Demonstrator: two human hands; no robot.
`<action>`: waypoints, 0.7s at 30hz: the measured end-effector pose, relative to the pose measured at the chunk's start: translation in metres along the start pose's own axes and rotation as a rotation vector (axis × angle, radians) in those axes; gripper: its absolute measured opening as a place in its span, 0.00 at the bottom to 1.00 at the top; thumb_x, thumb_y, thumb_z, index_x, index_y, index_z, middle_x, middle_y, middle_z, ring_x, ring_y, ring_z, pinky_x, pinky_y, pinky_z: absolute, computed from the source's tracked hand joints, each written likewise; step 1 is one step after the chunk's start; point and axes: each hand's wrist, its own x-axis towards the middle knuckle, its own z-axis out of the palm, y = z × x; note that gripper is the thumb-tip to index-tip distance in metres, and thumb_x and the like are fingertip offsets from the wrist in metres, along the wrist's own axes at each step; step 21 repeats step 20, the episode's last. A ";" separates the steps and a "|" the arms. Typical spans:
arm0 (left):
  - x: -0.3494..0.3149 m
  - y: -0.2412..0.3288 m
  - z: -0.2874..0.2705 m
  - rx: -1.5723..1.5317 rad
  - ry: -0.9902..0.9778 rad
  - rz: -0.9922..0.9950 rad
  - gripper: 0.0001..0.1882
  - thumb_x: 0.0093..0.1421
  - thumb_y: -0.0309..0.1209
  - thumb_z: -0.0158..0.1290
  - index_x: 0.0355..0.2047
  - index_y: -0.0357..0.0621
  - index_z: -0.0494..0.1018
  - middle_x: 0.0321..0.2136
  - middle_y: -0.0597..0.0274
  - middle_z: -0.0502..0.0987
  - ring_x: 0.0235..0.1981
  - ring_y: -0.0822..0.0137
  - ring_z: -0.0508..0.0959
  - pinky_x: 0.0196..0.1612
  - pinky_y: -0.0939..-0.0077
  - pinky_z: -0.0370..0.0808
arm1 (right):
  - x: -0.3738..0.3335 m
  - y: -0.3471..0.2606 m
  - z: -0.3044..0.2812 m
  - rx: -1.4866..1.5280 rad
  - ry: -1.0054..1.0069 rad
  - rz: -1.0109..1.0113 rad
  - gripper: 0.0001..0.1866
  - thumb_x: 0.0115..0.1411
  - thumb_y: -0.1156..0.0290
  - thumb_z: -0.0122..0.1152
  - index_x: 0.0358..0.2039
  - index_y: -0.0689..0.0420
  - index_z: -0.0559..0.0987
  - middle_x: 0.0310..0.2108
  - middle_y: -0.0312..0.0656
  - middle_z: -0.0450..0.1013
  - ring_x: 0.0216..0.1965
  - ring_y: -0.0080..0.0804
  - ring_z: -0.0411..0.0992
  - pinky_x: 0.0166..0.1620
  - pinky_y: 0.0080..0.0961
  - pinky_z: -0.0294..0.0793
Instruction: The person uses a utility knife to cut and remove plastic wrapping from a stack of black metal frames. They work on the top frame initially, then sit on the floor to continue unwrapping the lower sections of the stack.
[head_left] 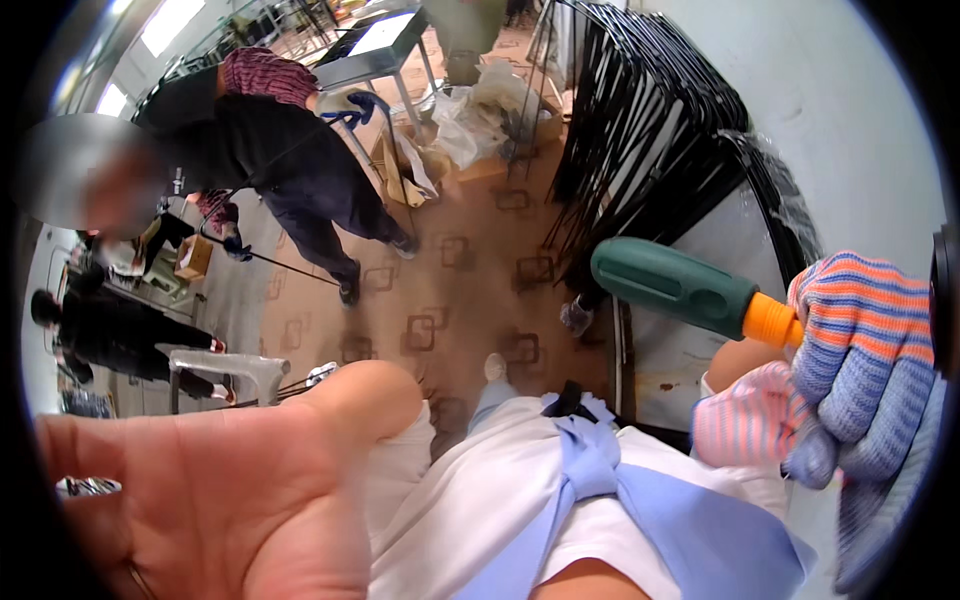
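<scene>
My left hand (230,500) is bare and very close at the lower left, its palm showing and its fingers running off toward the picture's rim; nothing lies in the palm. At the right, my right hand (865,350) wears a knitted glove striped orange and blue. Its fingers are curled round the orange collar of a hand tool with a thick green handle (675,285), which points left. The tool's other end is hidden by the glove. A pink-striped knitted part (750,415) shows just below; whether it belongs to the same glove I cannot tell.
Ahead on the left, a person (290,160) in dark clothes and blue gloves holds a thin black bent rod. Another dark-clad person (120,325) is farther left. Many black metal rods (650,110) lean at the right wall. A box with plastic sheeting (480,120) stands beyond.
</scene>
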 end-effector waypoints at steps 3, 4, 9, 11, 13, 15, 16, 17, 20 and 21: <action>-0.007 -0.005 0.009 -0.103 0.020 -0.011 0.21 0.55 0.39 0.50 0.41 0.33 0.68 0.35 0.52 0.73 0.39 0.56 0.72 0.42 0.65 0.69 | -0.010 -0.009 0.001 -0.072 0.045 0.012 0.24 0.56 0.50 0.45 0.44 0.55 0.68 0.23 0.33 0.65 0.20 0.23 0.59 0.21 0.22 0.59; -0.012 -0.009 0.012 -0.133 0.030 -0.012 0.20 0.55 0.38 0.50 0.41 0.33 0.68 0.34 0.52 0.73 0.39 0.56 0.72 0.42 0.65 0.69 | -0.015 -0.006 0.000 -0.090 0.068 0.027 0.24 0.56 0.50 0.45 0.44 0.56 0.68 0.23 0.33 0.66 0.20 0.24 0.59 0.21 0.22 0.59; -0.018 -0.005 0.037 -0.281 0.067 -0.050 0.18 0.56 0.36 0.49 0.41 0.33 0.68 0.34 0.53 0.73 0.39 0.57 0.72 0.42 0.67 0.69 | -0.033 -0.010 -0.012 -0.148 0.275 0.141 0.26 0.57 0.48 0.43 0.46 0.57 0.68 0.24 0.33 0.67 0.21 0.24 0.60 0.21 0.22 0.59; -0.024 -0.005 0.048 -0.356 0.062 -0.110 0.17 0.56 0.35 0.48 0.40 0.33 0.68 0.34 0.53 0.73 0.39 0.58 0.72 0.42 0.68 0.69 | -0.035 -0.005 -0.019 -0.161 0.400 0.220 0.27 0.57 0.48 0.42 0.47 0.57 0.68 0.25 0.33 0.67 0.22 0.24 0.60 0.21 0.21 0.59; -0.049 -0.016 0.072 -0.489 -0.008 -0.270 0.16 0.56 0.34 0.48 0.40 0.33 0.68 0.34 0.54 0.73 0.39 0.58 0.72 0.43 0.69 0.69 | -0.044 0.006 -0.036 -0.172 0.552 0.318 0.28 0.57 0.47 0.41 0.48 0.57 0.67 0.25 0.33 0.68 0.22 0.24 0.60 0.21 0.21 0.59; -0.088 -0.016 0.101 -0.625 -0.266 -0.584 0.16 0.56 0.33 0.48 0.40 0.33 0.69 0.34 0.54 0.73 0.39 0.58 0.72 0.43 0.69 0.69 | -0.051 0.010 -0.062 -0.140 0.686 0.406 0.29 0.58 0.47 0.41 0.48 0.58 0.67 0.25 0.33 0.68 0.22 0.25 0.60 0.21 0.21 0.59; -0.117 -0.010 0.104 -0.642 -0.540 -0.799 0.13 0.56 0.30 0.48 0.39 0.35 0.69 0.35 0.55 0.73 0.39 0.61 0.72 0.43 0.73 0.68 | -0.055 0.011 -0.070 -0.095 0.740 0.451 0.29 0.58 0.46 0.40 0.49 0.58 0.67 0.25 0.33 0.68 0.23 0.25 0.61 0.21 0.21 0.59; -0.144 -0.003 0.109 -0.614 -0.835 -0.980 0.11 0.55 0.28 0.49 0.39 0.38 0.70 0.36 0.56 0.73 0.38 0.63 0.73 0.43 0.76 0.68 | -0.056 0.009 -0.079 -0.068 0.791 0.480 0.30 0.58 0.46 0.40 0.49 0.58 0.67 0.25 0.33 0.68 0.23 0.25 0.61 0.21 0.21 0.59; -0.278 -0.005 0.093 -0.532 -1.150 -0.927 0.11 0.56 0.26 0.45 0.39 0.38 0.70 0.38 0.53 0.73 0.40 0.59 0.73 0.44 0.67 0.68 | -0.059 -0.008 -0.099 0.095 0.873 0.575 0.31 0.58 0.45 0.39 0.50 0.59 0.67 0.26 0.33 0.69 0.23 0.25 0.61 0.21 0.21 0.59; -0.278 -0.005 0.093 -0.532 -1.150 -0.927 0.11 0.56 0.26 0.45 0.39 0.38 0.70 0.38 0.53 0.73 0.40 0.59 0.73 0.44 0.67 0.68 | -0.059 -0.008 -0.099 0.095 0.873 0.575 0.31 0.58 0.45 0.39 0.50 0.59 0.67 0.26 0.33 0.69 0.23 0.25 0.61 0.21 0.21 0.59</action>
